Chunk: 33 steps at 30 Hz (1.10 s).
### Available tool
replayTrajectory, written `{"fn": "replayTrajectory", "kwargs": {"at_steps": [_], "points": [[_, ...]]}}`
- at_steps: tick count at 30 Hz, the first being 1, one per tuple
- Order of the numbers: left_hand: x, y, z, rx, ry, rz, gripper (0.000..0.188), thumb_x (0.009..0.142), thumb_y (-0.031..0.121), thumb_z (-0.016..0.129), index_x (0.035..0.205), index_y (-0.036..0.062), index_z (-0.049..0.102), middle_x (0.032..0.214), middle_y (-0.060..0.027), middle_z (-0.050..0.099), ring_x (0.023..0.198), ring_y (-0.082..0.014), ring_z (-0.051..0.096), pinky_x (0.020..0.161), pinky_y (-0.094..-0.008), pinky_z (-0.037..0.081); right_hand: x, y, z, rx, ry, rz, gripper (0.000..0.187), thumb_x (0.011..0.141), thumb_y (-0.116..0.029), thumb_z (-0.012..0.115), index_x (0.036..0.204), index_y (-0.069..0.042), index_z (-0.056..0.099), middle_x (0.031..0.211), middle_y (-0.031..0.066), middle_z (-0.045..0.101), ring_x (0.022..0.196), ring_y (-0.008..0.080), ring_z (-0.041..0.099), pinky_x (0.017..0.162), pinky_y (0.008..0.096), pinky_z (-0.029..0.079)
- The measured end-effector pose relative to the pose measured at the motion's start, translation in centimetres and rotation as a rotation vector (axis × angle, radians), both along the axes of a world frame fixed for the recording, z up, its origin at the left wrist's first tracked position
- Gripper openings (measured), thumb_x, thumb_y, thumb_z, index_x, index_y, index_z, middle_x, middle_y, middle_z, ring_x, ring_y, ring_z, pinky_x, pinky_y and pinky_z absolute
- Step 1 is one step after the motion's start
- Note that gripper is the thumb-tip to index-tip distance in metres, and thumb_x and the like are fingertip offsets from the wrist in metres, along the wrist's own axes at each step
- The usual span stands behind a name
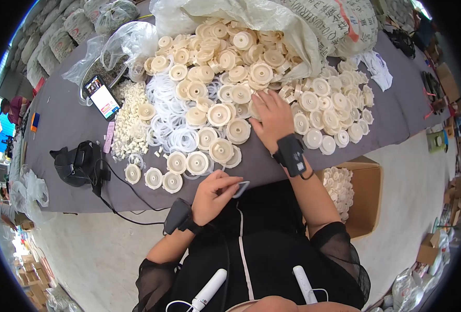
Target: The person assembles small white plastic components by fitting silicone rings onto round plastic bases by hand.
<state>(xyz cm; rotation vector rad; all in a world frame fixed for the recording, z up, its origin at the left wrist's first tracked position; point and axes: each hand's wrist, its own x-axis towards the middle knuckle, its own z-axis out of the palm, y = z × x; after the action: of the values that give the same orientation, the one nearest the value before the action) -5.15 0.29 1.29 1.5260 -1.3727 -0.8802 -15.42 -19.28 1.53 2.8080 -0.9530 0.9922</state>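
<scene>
My left hand (pixel 215 195) is at the near edge of the grey table (pixel 69 125), fingers curled around a small flat grey piece (pixel 242 188). My right hand (pixel 272 118) lies flat, palm down, on a heap of cream plastic discs (pixel 230 67) in the middle of the table; whether it grips one I cannot tell. Beside the discs lie clear white rings (pixel 170 117) and a pile of small white plastic bits (pixel 129 117). Both wrists wear black bands.
A large white sack (pixel 293 21) spills discs at the back. A phone (pixel 102 97) with a lit screen and a black pouch (pixel 77 164) with a cable lie at the left. A cardboard box (pixel 363 192) holding white parts stands by my right side.
</scene>
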Motion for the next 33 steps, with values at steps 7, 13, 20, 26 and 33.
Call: {"fn": "replayTrajectory", "kwargs": {"at_steps": [7, 13, 20, 26, 33], "points": [[0.8, -1.4, -0.2, -0.024, 0.582, 0.222, 0.017, 0.08, 0.002, 0.052, 0.094, -0.0013, 0.059, 0.077, -0.0029, 0.055, 0.073, -0.0116, 0.056, 0.065, -0.0213, 0.045, 0.7, -0.9, -0.3, 0.279, -0.016, -0.03, 0.04, 0.07, -0.014, 0.058, 0.107, -0.001, 0.05, 0.106, 0.0129, 0.051, 0.102, 0.0293, 0.044, 0.084, 0.0358, 0.037], [1.8, -2.9, 0.4, -0.086, 0.962, 0.21, 0.015, 0.077, 0.0, 0.053, 0.091, -0.0037, 0.059, 0.081, -0.0103, 0.06, 0.072, -0.0134, 0.056, 0.066, -0.0233, 0.044, -0.7, 3.1, 0.2, 0.702, -0.606, 0.285, 0.023, 0.082, -0.02, 0.05, 0.093, -0.002, 0.059, 0.095, 0.0081, 0.057, 0.081, 0.02, 0.052, 0.073, 0.0296, 0.04], [0.6, -4.2, 0.8, -0.293, 0.849, 0.351, 0.008, 0.072, -0.004, 0.057, 0.078, -0.0002, 0.059, 0.081, -0.0045, 0.053, 0.07, -0.0112, 0.05, 0.064, -0.0213, 0.038, -0.3, 7.1, 0.0, 1.853, -1.058, 0.363, 0.031, 0.087, -0.025, 0.044, 0.101, 0.0, 0.055, 0.086, 0.0048, 0.059, 0.075, 0.0102, 0.055, 0.064, 0.0237, 0.045], [1.6, -3.5, 3.3, -0.713, -0.41, 0.502, 0.018, 0.062, -0.003, 0.063, 0.079, 0.0062, 0.061, 0.081, -0.0041, 0.052, 0.07, -0.0173, 0.051, 0.059, -0.026, 0.038, -0.6, 7.6, -1.4, 2.139, -1.019, 0.421, 0.029, 0.087, -0.026, 0.044, 0.101, -0.002, 0.053, 0.092, 0.0073, 0.058, 0.08, 0.0148, 0.056, 0.067, 0.0281, 0.047], [1.7, -2.9, 2.3, -0.663, -0.815, 0.127, 0.029, 0.056, 0.007, 0.065, 0.084, 0.0094, 0.062, 0.087, -0.0009, 0.055, 0.076, -0.0181, 0.052, 0.063, -0.03, 0.037, -0.2, 8.2, 0.1, 2.214, -1.271, 0.478, 0.028, 0.086, -0.021, 0.045, 0.107, -0.002, 0.047, 0.1, 0.0076, 0.055, 0.088, 0.0148, 0.054, 0.073, 0.0289, 0.045]]}}
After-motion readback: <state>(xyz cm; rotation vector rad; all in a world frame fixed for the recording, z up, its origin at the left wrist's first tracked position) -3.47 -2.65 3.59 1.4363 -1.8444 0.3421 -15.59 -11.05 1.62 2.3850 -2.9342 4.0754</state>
